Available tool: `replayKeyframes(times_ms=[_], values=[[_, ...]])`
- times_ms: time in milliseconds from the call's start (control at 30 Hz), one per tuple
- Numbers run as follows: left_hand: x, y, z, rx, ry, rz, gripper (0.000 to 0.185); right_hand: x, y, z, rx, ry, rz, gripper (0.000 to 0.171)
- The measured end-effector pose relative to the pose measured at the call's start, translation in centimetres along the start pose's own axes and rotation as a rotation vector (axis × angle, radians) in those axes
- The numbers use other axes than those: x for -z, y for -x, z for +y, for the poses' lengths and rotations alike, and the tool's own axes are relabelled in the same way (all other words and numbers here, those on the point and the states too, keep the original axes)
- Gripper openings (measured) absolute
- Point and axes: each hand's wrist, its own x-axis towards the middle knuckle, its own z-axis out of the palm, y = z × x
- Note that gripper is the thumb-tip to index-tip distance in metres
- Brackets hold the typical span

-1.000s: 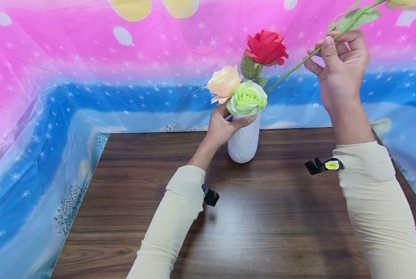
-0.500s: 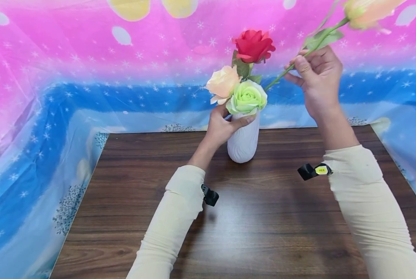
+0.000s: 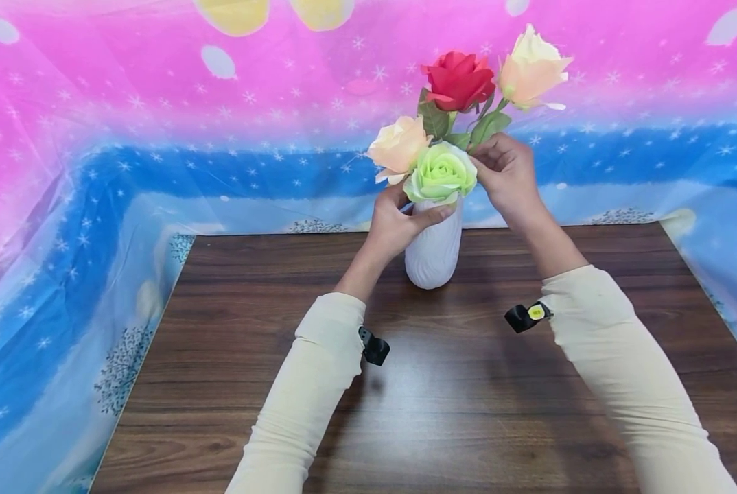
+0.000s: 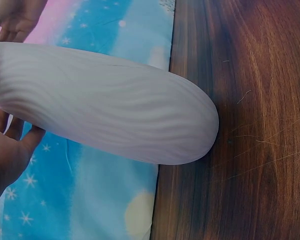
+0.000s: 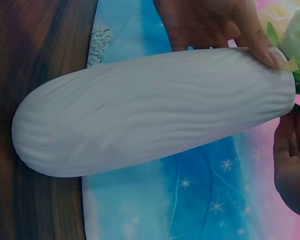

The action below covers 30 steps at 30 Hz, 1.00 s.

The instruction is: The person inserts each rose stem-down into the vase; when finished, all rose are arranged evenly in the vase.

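A white, wavy-ribbed vase (image 3: 432, 254) stands upright near the table's back edge. My left hand (image 3: 393, 223) grips it just below the mouth; in the right wrist view that thumb (image 5: 275, 57) lies along the rim. At the vase's right side my right hand (image 3: 509, 178) pinches the stem of a pale peach rose (image 3: 532, 72), whose bloom leans up and right. The stem's lower end is hidden behind the green rose (image 3: 440, 173). A red rose (image 3: 460, 81) rises behind, and another peach rose (image 3: 398, 147) leans left, both from the vase.
The dark wood-grain table (image 3: 442, 412) reaches back to a pink and blue patterned cloth (image 3: 270, 137), which hangs behind it and along both sides. Black wrist cameras sit on the left sleeve (image 3: 319, 370) and right sleeve (image 3: 615, 357).
My right hand has moved down and left to the vase mouth with the peach rose, whose bloom has swung left and more upright. The red rose has shifted slightly; my left hand stays on the vase.
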Motion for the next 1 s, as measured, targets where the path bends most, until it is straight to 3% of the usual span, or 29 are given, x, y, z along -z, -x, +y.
replayKeyframes(times_ms=[200,300,467,667,1000], values=[[0.0,0.0,0.0,-0.005,0.001,0.004,0.055,0.3,0.1,-0.3,-0.027,0.060,-0.011,0.034],[0.1,0.1,0.0,-0.003,0.002,0.005,0.055,0.5,0.1,-0.7,-0.038,0.040,-0.008,0.029],[0.2,0.1,0.0,0.003,0.007,0.009,0.053,0.6,0.1,-1.2,-0.015,-0.143,0.081,0.017],[0.3,0.3,0.0,0.025,0.000,0.019,0.052,0.5,-0.2,-1.7,-0.007,-0.427,0.176,0.019],[0.0,0.2,-0.2,0.020,0.023,0.009,0.050,-0.5,0.0,-1.3,-0.120,-0.491,0.105,0.025]])
